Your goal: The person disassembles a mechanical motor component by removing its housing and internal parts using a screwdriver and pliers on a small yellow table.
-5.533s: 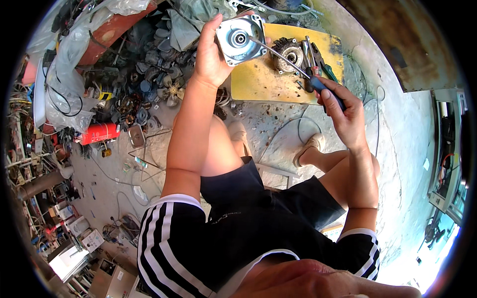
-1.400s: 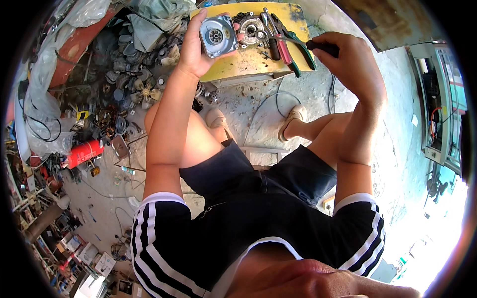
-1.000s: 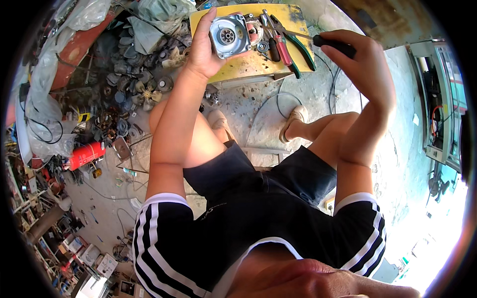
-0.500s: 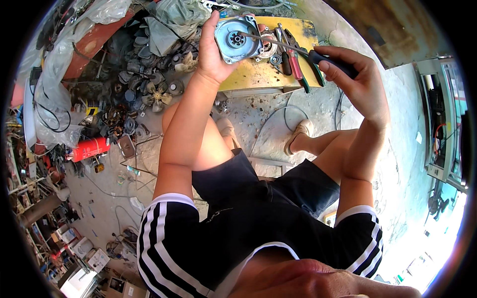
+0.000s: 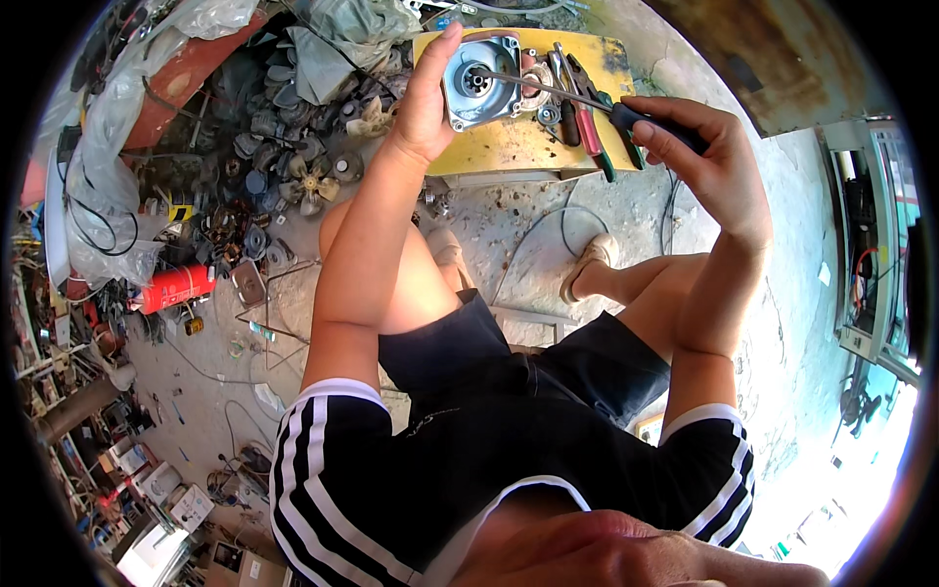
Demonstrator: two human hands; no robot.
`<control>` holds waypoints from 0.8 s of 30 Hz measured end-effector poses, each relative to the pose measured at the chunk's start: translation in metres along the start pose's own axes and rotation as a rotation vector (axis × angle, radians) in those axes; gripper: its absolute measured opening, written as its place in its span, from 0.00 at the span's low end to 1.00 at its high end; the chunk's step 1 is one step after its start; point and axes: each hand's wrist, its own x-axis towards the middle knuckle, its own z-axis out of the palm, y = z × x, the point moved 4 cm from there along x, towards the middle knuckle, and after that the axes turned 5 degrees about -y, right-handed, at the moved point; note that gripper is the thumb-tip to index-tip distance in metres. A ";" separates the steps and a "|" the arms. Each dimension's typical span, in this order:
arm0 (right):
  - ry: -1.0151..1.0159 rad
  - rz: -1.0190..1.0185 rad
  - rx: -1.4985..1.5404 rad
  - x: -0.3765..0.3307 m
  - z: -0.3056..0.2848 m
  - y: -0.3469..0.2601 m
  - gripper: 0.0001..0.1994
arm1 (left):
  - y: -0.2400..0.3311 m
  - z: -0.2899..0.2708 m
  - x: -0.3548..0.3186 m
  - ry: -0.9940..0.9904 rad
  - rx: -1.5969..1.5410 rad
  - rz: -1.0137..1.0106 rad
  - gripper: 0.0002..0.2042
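My left hand [image 5: 427, 112] grips a square blue-grey metal motor end cover [image 5: 501, 96] by its left side, its hollow inner face turned toward me. A round hub [image 5: 476, 80] sits at its middle. My right hand [image 5: 706, 152] is closed round the black handle of a screwdriver [image 5: 641, 121]. The long shaft reaches left, its tip at the hub in the cover. Just beyond the cover, a second round metal part [image 5: 535, 86] lies on the yellow bench [image 5: 479, 152]. Pliers with red grips [image 5: 589, 132] and green-handled pliers [image 5: 631, 147] rest beneath the screwdriver shaft.
Heaped motor parts and fan blades [image 5: 308, 181] cover the floor at the left. A red cylinder [image 5: 178, 288] lies near them. Loose cable [image 5: 570, 210] runs across the floor by my feet. A rusty metal panel [image 5: 782, 73] overhangs the far right, and a metal-framed cabinet [image 5: 866, 245] stands at the right.
The cover in my left hand has shifted slightly right and turned a little. My right hand has moved slightly right and down, with the screwdriver tip still at the hub.
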 end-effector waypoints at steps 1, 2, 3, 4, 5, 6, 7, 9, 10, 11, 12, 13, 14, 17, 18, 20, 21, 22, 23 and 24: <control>-0.023 0.026 -0.005 -0.002 -0.003 -0.002 0.14 | -0.001 0.002 0.001 -0.046 0.031 -0.024 0.31; -0.046 0.053 -0.009 -0.004 -0.007 -0.004 0.14 | -0.003 0.003 0.002 -0.093 0.060 -0.048 0.30; -0.068 0.081 -0.013 -0.006 -0.009 -0.005 0.14 | -0.004 0.004 0.002 -0.142 0.090 -0.072 0.30; -0.070 0.084 -0.014 -0.006 -0.009 -0.004 0.14 | -0.002 0.006 0.001 -0.146 0.115 -0.092 0.30; -0.071 0.089 -0.016 -0.007 -0.010 -0.002 0.14 | -0.004 0.006 0.001 -0.148 0.101 -0.111 0.30; -0.069 0.095 -0.018 -0.007 -0.011 0.000 0.14 | -0.006 0.006 0.001 -0.153 0.087 -0.132 0.31; -0.079 0.106 -0.013 -0.005 -0.010 0.004 0.14 | -0.005 0.005 -0.001 -0.148 0.078 -0.145 0.31; -0.095 0.132 -0.003 -0.002 -0.004 0.015 0.15 | -0.002 0.002 -0.002 -0.079 0.059 -0.136 0.32; -0.082 0.160 0.041 -0.005 -0.001 0.017 0.15 | -0.003 0.003 -0.001 -0.057 0.040 -0.139 0.32; -0.070 0.187 0.086 -0.007 0.003 0.019 0.16 | -0.003 0.003 0.000 -0.030 0.029 -0.126 0.32; -0.057 0.213 0.132 -0.010 0.009 0.020 0.16 | -0.003 0.003 0.001 -0.002 0.019 -0.113 0.32; -0.040 0.239 0.174 -0.014 0.018 0.019 0.15 | -0.004 0.002 0.002 0.024 0.006 -0.096 0.32; -0.024 0.285 0.273 -0.019 0.027 0.027 0.16 | -0.004 0.003 0.003 0.038 -0.042 -0.091 0.32; 0.025 0.377 0.608 -0.031 0.060 0.044 0.18 | -0.005 0.000 0.006 0.060 -0.155 -0.086 0.32; 0.042 0.381 0.690 -0.036 0.069 0.051 0.17 | -0.004 0.002 0.006 0.062 -0.162 -0.075 0.32; 0.096 0.370 0.828 -0.042 0.087 0.055 0.18 | -0.005 0.005 0.005 0.074 -0.180 -0.051 0.31; 0.128 0.366 0.853 -0.045 0.096 0.053 0.18 | -0.006 0.006 0.005 0.079 -0.181 -0.039 0.31; 0.157 0.369 0.869 -0.048 0.103 0.053 0.18 | -0.005 0.006 0.005 0.085 -0.180 -0.027 0.31; 0.186 0.373 0.885 -0.051 0.108 0.052 0.18 | -0.005 0.006 0.005 0.091 -0.180 -0.015 0.31; 0.199 0.364 0.869 -0.055 0.109 0.047 0.18 | -0.004 0.007 0.004 0.090 -0.181 -0.005 0.31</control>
